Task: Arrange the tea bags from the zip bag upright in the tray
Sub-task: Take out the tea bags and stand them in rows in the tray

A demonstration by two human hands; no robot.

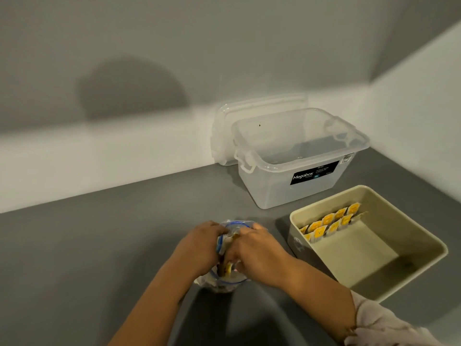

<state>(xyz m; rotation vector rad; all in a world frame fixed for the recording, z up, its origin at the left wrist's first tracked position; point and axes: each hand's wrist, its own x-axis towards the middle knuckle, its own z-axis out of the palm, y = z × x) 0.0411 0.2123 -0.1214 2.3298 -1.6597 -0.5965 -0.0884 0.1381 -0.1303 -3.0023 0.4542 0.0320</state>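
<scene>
Tea bags (331, 222) with yellow tags stand upright in two short rows along the far-left wall of the beige tray (424, 236), packed close, touching each other. Rest of tray floor bare. Tray sits on the grey tabletop (99, 245) to the right of the hands, near the front edge of the clear storage box.

Head view: zip bag (224, 283), clear plastic with blue zip line, sits on the tabletop at centre, crumpled, mouth up. Dark and yellow contents visible inside, more tea bags, count unclear. Left hand (199, 245) grips the left side of the bag mouth, fingers curled round the plastic. Right hand (259, 250) is on the right side of the mouth, fingers (232, 258) curled down into the opening; whether they pinch a tea bag or only the plastic, cannot tell, blur and overlap. Both hands touch the bag and almost meet over it. Pale sleeve (389, 325) pushed up on the right forearm, left forearm bare.

Clear storage box (294, 176), open, black "Megabox" label on the front wall, stands behind the tray toward the corner. Its clear lid (224, 126) leans upright between the box and the wall. Round shadow on the grey wall to the left.
</scene>
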